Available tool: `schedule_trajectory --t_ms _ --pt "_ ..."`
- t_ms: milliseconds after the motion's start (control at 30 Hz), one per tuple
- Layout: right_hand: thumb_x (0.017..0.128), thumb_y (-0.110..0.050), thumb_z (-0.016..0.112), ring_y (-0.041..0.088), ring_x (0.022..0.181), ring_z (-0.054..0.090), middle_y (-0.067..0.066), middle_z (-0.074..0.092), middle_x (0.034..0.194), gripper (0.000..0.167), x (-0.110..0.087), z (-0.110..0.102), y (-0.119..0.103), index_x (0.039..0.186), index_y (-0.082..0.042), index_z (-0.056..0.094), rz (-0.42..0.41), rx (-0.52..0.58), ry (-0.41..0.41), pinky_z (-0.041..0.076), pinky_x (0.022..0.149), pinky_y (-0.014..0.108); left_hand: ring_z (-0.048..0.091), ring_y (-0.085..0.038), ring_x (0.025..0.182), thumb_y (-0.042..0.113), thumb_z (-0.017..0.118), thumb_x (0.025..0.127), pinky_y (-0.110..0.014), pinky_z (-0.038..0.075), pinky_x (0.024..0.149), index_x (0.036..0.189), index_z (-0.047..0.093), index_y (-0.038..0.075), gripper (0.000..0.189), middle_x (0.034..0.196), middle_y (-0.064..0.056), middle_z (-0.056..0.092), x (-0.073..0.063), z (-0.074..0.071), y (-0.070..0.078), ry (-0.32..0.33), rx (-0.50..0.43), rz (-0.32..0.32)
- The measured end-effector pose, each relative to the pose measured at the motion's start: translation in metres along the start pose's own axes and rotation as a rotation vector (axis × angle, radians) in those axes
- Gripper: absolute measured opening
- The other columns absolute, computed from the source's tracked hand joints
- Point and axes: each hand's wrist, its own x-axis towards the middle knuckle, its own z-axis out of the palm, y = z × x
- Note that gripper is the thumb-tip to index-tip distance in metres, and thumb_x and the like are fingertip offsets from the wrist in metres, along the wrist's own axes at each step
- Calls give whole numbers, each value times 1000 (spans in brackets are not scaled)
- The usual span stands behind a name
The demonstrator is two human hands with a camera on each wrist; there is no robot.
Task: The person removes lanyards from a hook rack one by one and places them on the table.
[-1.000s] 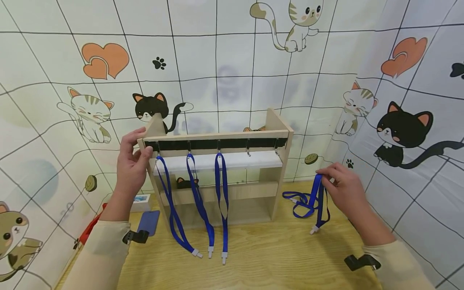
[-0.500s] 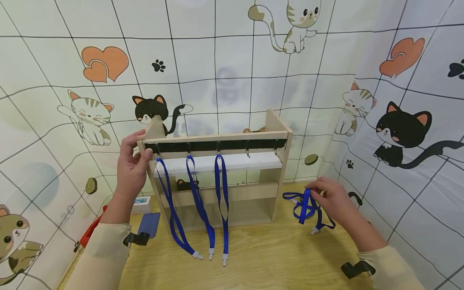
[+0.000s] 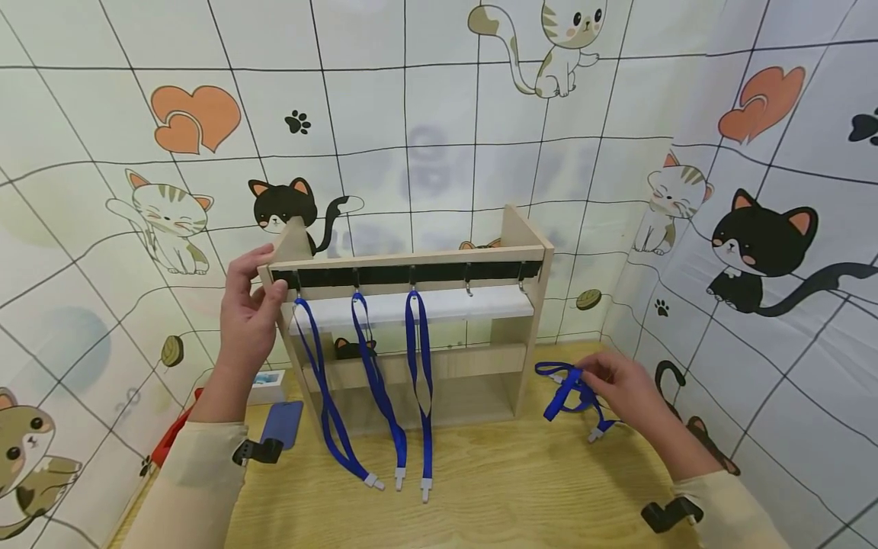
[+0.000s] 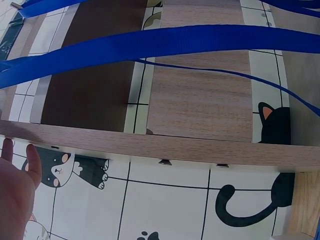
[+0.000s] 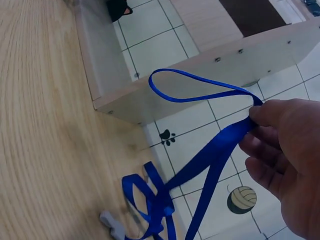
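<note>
My left hand [image 3: 250,313] grips the upper left side panel of a small wooden shelf [image 3: 480,362], thumb in front. A black strip [image 3: 439,273] with several metal hooks runs along its top rail. Blue lanyards [image 3: 426,381] with pale clips hang from the three left hooks; the two right hooks [image 3: 469,290] are bare. To the right of the shelf, low over the table, my right hand [image 3: 624,387] pinches another blue lanyard [image 5: 225,142] between thumb and fingers. Its narrow loop [image 5: 195,97] sticks out past the fingertips, and its straps trail toward more blue strap [image 5: 132,187] lying on the table.
A white box [image 3: 267,387] and a flat blue card-like piece [image 3: 281,424] lie left of the shelf, near a red item [image 3: 171,438]. Cat-printed cloth walls [image 3: 439,99] enclose the wooden table [image 3: 507,488] at the back and sides.
My right hand has come down and slightly left with the pinched lanyard, whose straps now bunch lower near the table. The left hand stays on the shelf.
</note>
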Motion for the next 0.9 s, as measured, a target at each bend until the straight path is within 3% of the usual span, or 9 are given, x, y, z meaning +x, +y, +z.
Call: schedule_trajectory --t_ms 233,467,900 --pt "106 -3 73 14 89 72 5 80 104 15 -4 0 21 119 -6 80 72 49 -77 57 73 27 46 -27 150 1 63 111 -35 45 112 153 51 -1 44 166 -8 48 0 1 1 10 -24 5" --pt "109 -7 70 24 82 65 6 78 103 15 -11 -3 48 120 -3 79 157 107 -134 53 64 31 46 -27 150 2 63 111 -37 44 114 153 51 -1 44 166 -7 48 0 2 1 12 -17 0" --pt "111 -12 68 20 84 62 8 76 104 20 -19 1 102 122 1 78 265 104 -161 55 64 32 46 -29 150 3 62 111 -37 45 112 153 52 -1 43 166 -7 49 -1 1 -2 13 -52 2"
